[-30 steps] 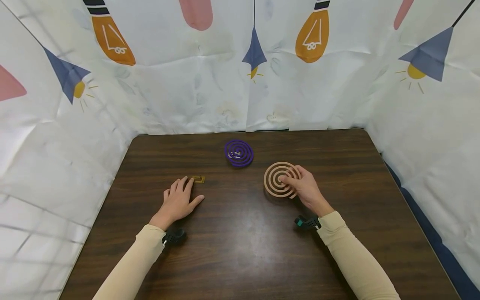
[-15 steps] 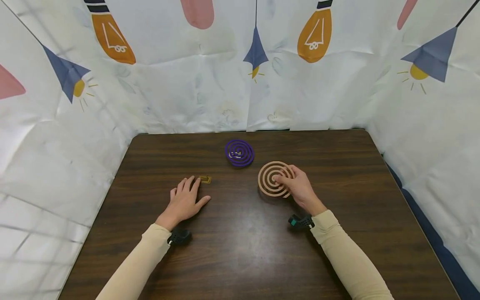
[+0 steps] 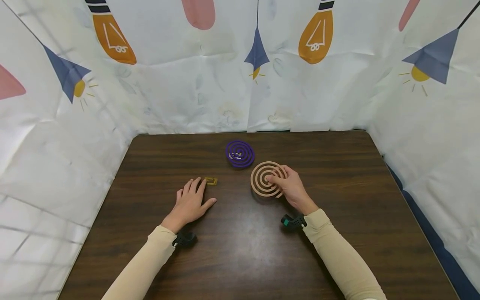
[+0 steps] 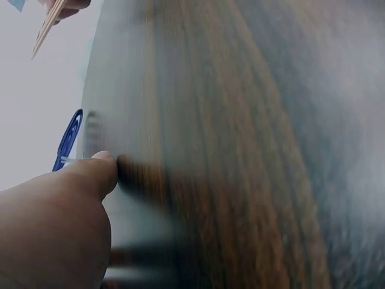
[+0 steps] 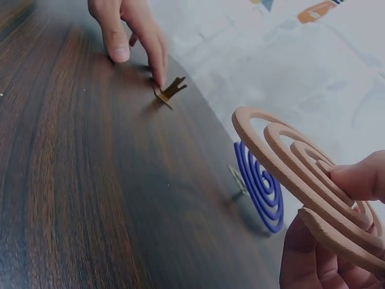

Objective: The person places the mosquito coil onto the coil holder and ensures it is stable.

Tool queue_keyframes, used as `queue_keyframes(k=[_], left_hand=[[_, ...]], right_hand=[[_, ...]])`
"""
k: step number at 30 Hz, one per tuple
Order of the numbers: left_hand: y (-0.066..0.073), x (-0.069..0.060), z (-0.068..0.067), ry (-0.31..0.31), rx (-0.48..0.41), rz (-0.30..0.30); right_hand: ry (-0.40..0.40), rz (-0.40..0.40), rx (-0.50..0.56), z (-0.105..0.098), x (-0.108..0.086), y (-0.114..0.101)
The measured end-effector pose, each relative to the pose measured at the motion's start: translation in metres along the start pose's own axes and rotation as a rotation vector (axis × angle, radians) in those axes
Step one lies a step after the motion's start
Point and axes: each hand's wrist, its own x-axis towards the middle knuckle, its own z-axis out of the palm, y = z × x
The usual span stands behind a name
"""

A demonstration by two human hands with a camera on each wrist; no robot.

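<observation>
Fingers and thumb of the right hand (image 3: 293, 188) pinch a tan, flat, matte spiral coil (image 3: 260, 179) above the dark brown wooden table (image 3: 240, 254). Left hand (image 3: 190, 206) has its fingers spread, index fingertip at a small gold metal stand (image 3: 212, 181). One purple spiral coil (image 3: 240, 153) seems already supported by a pale metal stand (image 5: 237, 179); the tan one is not yet placed. Compared with one second earlier, tan coil and gold stand are closer together.
</observation>
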Motion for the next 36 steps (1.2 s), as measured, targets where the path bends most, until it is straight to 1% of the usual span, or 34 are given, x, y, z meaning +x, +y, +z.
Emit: queue_keyframes(k=[11,18,27,36], left_hand=[[0.014,-0.002,0.004,-0.008,0.006,0.015],[0.020,-0.004,0.006,0.000,0.026,0.018],[0.026,-0.005,0.011,0.002,0.023,0.026],[0.037,-0.007,0.015,-0.003,0.019,0.000]], right_hand=[[0.001,0.007,0.027,0.010,0.004,-0.001],[-0.004,0.008,0.030,0.014,0.005,0.001],[-0.001,0.027,0.019,0.020,0.010,0.004],[-0.013,0.028,0.011,0.030,0.015,0.008]])
